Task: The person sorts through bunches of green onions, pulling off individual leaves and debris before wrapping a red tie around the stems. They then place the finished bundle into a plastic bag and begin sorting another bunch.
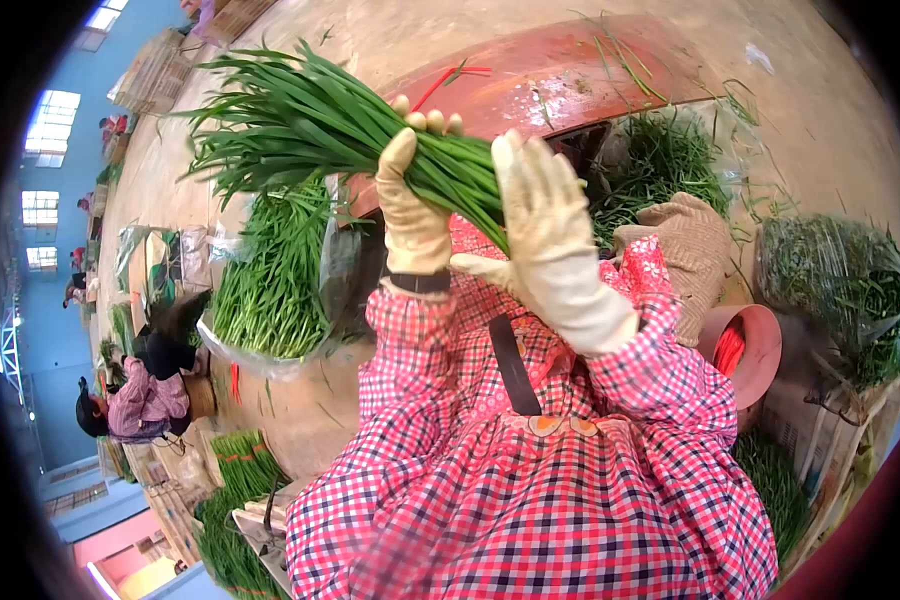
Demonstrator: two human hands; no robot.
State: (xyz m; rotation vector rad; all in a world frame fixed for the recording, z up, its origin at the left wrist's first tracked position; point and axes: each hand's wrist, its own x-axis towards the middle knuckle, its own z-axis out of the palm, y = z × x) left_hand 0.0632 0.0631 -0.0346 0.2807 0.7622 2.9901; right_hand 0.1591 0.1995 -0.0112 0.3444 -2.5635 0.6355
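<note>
A thick bunch of garlic chives (300, 125) is held up in front of my chest, its leafy tips fanning to the left. My left hand (415, 200), in a cream glove, wraps round the stalks at mid-length. Flat against the stalk ends on the right lies my right hand (550, 230), also gloved, its fingers stretched out and its thumb apart. Behind the bunch stands a low red table (560, 75) with a wet-looking top, a red tie (440, 85) and a few loose leaves on it.
An open plastic-lined heap of chives (275, 280) stands at left. Loose greens (670, 165), a brown sack (685, 255) and a pink container (755, 345) with red ties are at right. Tied bunches (245, 465) lie lower left. Another person (145, 400) sits at far left.
</note>
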